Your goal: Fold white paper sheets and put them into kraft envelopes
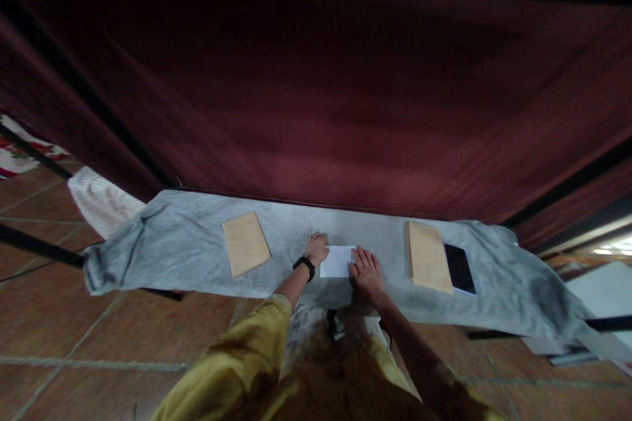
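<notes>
A white sheet of paper [338, 262] lies flat on the grey cloth in front of me. My left hand [316, 250], below a black wristband, is at the paper's left edge with its fingers bent in, closed at the upper left corner. Fine finger detail there is too small to make out. On the paper's right edge rests my right hand [367, 271], laid flat with its fingers stretched out.
A grey cloth [296, 210] covers the narrow table. One brown envelope [245, 245] lies to the left. A stack of brown envelopes [428, 256] sits to the right, beside a dark-screened tablet [459, 268]. A dark red curtain [316, 112] hangs behind.
</notes>
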Demonstrator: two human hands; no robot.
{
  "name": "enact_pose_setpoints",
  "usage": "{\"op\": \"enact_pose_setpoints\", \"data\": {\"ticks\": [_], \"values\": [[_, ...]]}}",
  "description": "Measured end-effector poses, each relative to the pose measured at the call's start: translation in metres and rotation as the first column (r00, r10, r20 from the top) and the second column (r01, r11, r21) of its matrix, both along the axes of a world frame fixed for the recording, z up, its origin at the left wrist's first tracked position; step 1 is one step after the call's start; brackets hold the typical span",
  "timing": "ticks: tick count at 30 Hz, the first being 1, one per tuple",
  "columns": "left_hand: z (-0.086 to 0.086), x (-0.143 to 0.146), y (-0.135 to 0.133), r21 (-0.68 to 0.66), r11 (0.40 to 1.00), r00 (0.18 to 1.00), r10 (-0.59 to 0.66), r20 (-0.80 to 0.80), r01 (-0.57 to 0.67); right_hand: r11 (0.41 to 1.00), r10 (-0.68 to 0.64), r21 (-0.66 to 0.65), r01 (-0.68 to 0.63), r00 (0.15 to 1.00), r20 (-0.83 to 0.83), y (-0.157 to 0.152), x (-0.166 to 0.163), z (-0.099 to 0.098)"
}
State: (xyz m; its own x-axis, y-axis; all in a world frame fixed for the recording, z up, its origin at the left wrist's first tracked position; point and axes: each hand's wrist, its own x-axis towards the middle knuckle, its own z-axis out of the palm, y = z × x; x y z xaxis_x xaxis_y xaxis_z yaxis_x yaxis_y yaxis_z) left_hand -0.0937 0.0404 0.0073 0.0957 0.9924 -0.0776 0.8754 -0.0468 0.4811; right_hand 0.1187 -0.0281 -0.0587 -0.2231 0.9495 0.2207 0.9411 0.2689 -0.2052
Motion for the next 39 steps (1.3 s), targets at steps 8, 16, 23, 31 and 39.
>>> {"op": "enact_pose_setpoints", "data": {"ticks": [8,16,23,31,39], "values": [[0.042,-0.006,-0.02,0.259,0.958,0.979,-0.162,0.127,0.125,0.967,-0.168,0.03,0.254,0.722,-0.671,0.014,0.025,0.022],[-0.008,-0.033,-0.084,0.325,0.874,0.923,-0.385,0.015,0.36,0.994,-0.041,0.055,0.099,0.765,-0.642,0.002,0.024,0.035],[-0.019,-0.034,-0.106,0.232,0.916,0.941,-0.339,0.004,0.328,0.981,0.187,0.089,-0.171,0.96,-0.21,-0.009,-0.028,0.012],[-0.025,0.007,-0.094,0.227,0.951,0.976,-0.192,-0.103,0.211,0.974,0.187,0.112,-0.195,0.979,0.078,-0.019,-0.035,-0.006],[-0.028,-0.031,-0.102,0.209,0.972,0.981,-0.067,-0.183,0.106,0.977,0.155,0.134,-0.165,0.985,0.083,-0.021,-0.036,-0.008]]}}
